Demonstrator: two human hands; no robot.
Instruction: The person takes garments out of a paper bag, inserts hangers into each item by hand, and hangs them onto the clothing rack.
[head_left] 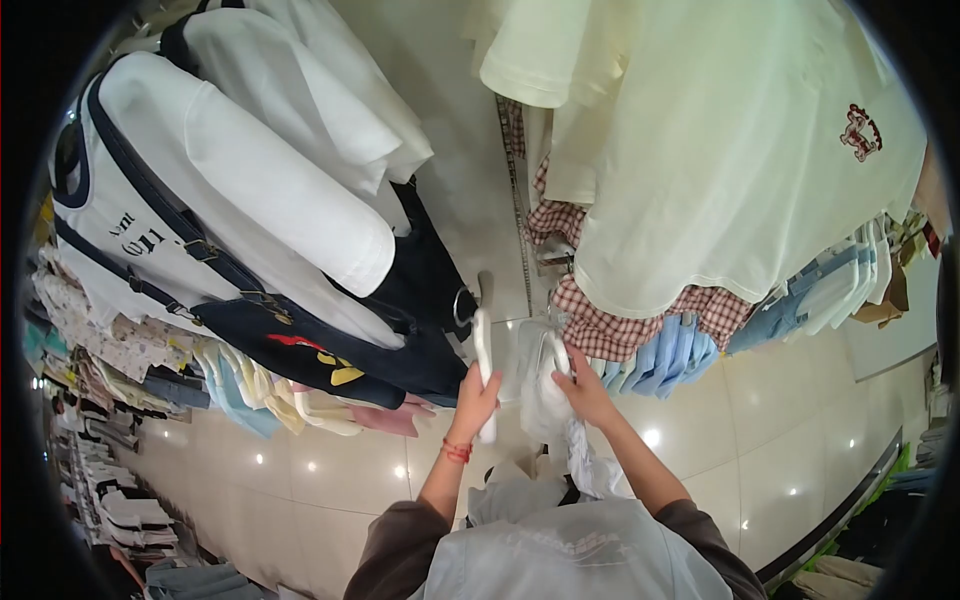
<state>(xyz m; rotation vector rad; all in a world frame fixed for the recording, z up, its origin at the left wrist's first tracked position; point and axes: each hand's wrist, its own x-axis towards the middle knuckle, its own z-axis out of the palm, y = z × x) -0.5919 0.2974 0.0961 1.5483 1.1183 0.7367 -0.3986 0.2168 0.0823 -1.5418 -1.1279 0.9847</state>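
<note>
My left hand (477, 403), with a red band at the wrist, is closed around a white clothes hanger (483, 345) held upright, its metal hook at the top. My right hand (586, 390) pinches a clear plastic bag (540, 395) with something whitish inside; its exact contents are hard to make out. White fabric (590, 462) hangs below that hand, close to my body. To the left of my hands hangs a white top (250, 180) with dark overalls (300, 345). On the right is a cream T-shirt (690, 170) over red checked fabric (610, 325).
Lower rows of children's clothes hang behind on the left (310, 405) and right (650, 355). A metal rail post (515, 190) stands between the two displays. Shiny floor tiles (700, 450) reflect lights. Folded garments (200, 580) lie at the lower left.
</note>
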